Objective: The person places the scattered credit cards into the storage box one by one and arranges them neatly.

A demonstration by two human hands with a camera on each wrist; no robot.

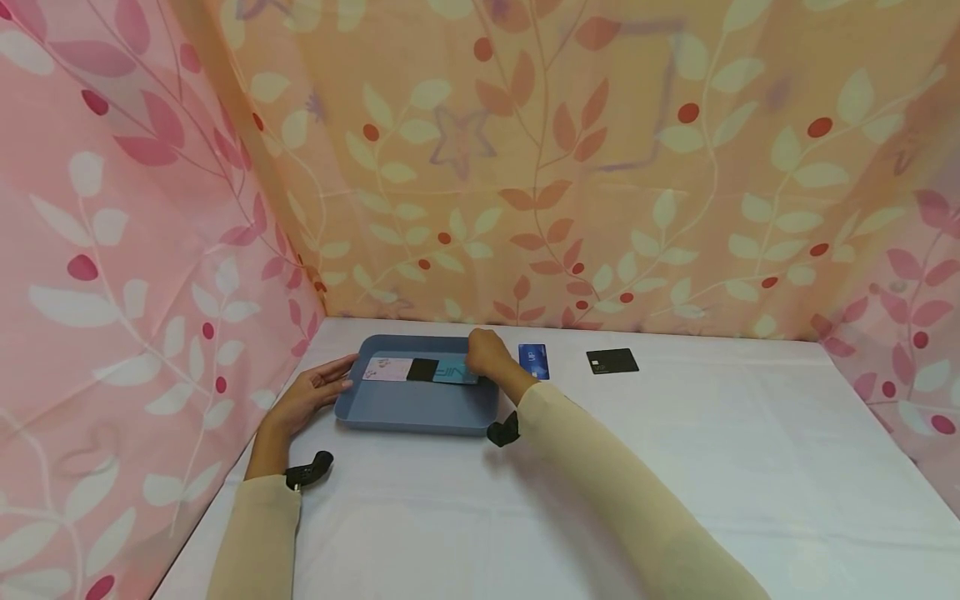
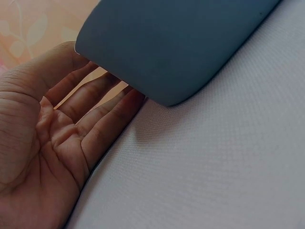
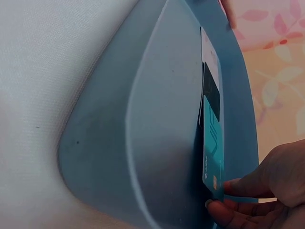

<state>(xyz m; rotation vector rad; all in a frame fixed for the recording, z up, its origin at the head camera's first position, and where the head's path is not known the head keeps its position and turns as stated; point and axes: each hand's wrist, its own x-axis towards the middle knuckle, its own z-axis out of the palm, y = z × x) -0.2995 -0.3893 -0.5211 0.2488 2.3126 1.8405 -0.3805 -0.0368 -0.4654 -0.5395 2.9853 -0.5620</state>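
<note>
My right hand (image 1: 491, 354) is over the right end of the blue-grey tray (image 1: 420, 408). Its thumb and fingertips pinch the chip end of a teal card (image 3: 212, 143) marked VIP. Inside the tray, that card overlaps a black card (image 1: 422, 370), which lies beside a pale pink patterned card (image 1: 387, 369). The three run in a row from left to right. At the tray's left side, my left hand (image 1: 307, 398) has its fingers extended, touching the outer wall; in the left wrist view the tray's corner (image 2: 167, 62) hides some fingertips.
Right of the tray, a blue card (image 1: 533, 361) lies on the white tablecloth (image 1: 675, 467). Farther right is another black card (image 1: 612, 361) with a chip. Floral curtains (image 1: 525, 167) hang behind the table and at both sides.
</note>
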